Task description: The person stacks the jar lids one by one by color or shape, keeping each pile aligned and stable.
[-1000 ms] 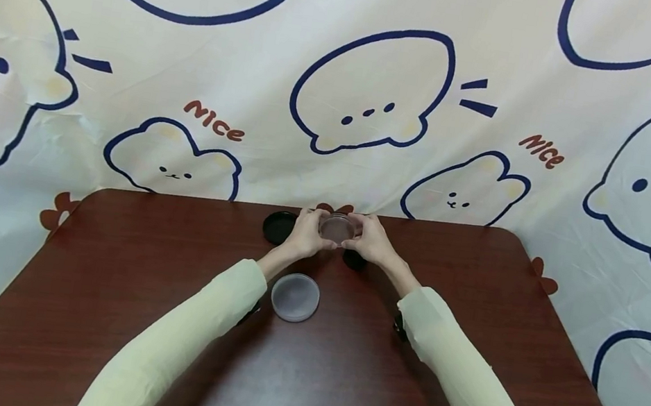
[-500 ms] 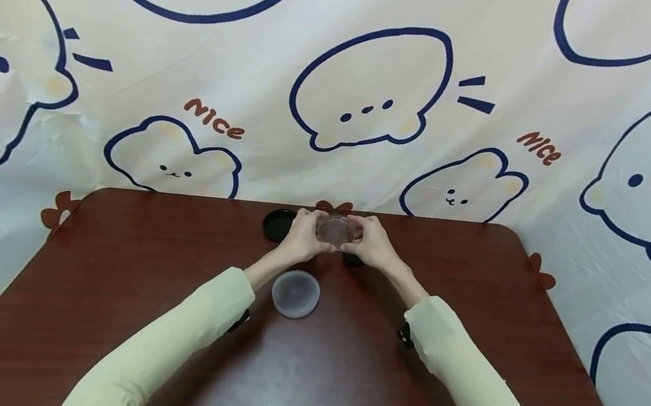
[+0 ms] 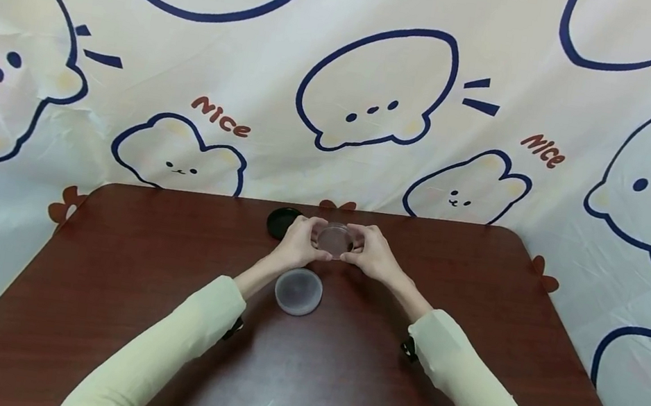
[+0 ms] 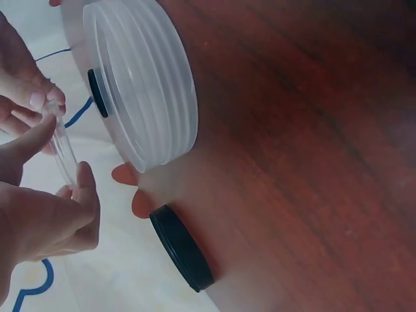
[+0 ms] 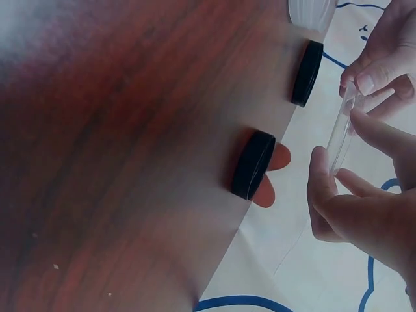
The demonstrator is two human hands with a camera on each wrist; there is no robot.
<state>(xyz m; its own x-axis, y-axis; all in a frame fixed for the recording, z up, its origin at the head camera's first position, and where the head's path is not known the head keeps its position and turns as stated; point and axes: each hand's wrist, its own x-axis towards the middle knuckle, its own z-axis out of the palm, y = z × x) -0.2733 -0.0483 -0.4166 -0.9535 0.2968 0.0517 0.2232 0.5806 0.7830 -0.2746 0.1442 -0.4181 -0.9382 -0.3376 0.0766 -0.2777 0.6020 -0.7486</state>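
My left hand (image 3: 299, 241) and right hand (image 3: 375, 254) pinch opposite sides of one clear, shallow round dish (image 3: 335, 241), like a petri dish. They hold it raised off the table; both wrist views show this thin dish (image 5: 342, 130) edge-on between fingers and thumbs. A black round lid or shallow cap (image 3: 282, 222) lies beyond my left hand. The right wrist view shows a second black cap (image 5: 253, 166) on the table, mostly hidden in the head view. Nearer me stands a ribbed, translucent round stack or container (image 3: 298, 291).
The dark reddish-brown table (image 3: 157, 318) extends toward me and to both sides. Its far edge meets a pale cloth backdrop (image 3: 268, 166) printed with blue cartoon outlines. The translucent stack stands close to my left forearm (image 3: 179, 335).
Both hands have drawn the clear dish slightly toward me. The black cap beneath my right hand has gone out of sight in the head view. The translucent stack stays put.
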